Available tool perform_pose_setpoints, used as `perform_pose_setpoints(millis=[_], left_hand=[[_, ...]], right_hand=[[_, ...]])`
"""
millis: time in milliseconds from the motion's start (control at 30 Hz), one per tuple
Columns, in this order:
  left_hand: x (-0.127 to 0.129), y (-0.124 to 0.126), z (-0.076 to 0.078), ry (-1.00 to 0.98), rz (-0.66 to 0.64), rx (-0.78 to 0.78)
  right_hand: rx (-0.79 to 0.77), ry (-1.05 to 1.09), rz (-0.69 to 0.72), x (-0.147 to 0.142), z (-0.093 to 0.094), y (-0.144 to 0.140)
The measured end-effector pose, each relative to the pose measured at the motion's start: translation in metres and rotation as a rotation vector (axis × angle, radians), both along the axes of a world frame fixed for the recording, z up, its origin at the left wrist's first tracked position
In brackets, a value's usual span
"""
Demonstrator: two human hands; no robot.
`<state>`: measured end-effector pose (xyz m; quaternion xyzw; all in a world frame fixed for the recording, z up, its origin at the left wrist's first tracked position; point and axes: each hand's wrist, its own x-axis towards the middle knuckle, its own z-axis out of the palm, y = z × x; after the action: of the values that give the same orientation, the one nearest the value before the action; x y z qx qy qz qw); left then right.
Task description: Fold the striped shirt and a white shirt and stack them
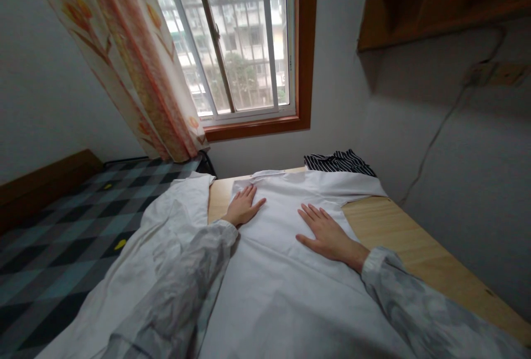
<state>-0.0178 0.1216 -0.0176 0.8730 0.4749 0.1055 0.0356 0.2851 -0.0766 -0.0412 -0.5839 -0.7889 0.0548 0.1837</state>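
A white long garment (pixel 274 270), with a sleeve spread out to the right, lies face up on a wooden board table (pixel 385 226). My left hand (pixel 244 206) rests flat on its upper left part, fingers apart and thumb stretched out. On the right side of the cloth lies my right hand (pixel 326 234), palm down with fingers extended. Neither hand grips anything. To the left, a second stretch of white cloth (pixel 166 220) drapes across the table edge and the bed; I cannot tell whether it is a separate piece.
A bed with a checked sheet (pixel 74 226) is at the left. Black-and-white striped cloth (pixel 340 162) lies folded at the table's far end. Behind are a window (pixel 244 43), a floral curtain (pixel 136 66), a wall shelf (pixel 435 5) and a hanging cable (pixel 431 143).
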Motion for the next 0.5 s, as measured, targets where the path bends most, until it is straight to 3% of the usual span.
perform_pose_setpoints(millis=[133, 267, 367, 500], left_hand=[[0.002, 0.005, 0.008, 0.027, 0.055, -0.013], [-0.002, -0.006, 0.012, 0.023, 0.100, 0.094], [-0.017, -0.020, 0.009, 0.019, 0.118, 0.177], [-0.039, -0.035, 0.004, 0.097, 0.136, 0.073]], right_hand=[[0.005, 0.120, 0.024, 0.015, -0.005, 0.007], [0.102, 0.375, -0.045, 0.055, -0.002, 0.013], [0.163, 0.584, -0.208, 0.095, 0.004, 0.012], [0.225, 0.735, -0.552, 0.141, 0.001, 0.005]])
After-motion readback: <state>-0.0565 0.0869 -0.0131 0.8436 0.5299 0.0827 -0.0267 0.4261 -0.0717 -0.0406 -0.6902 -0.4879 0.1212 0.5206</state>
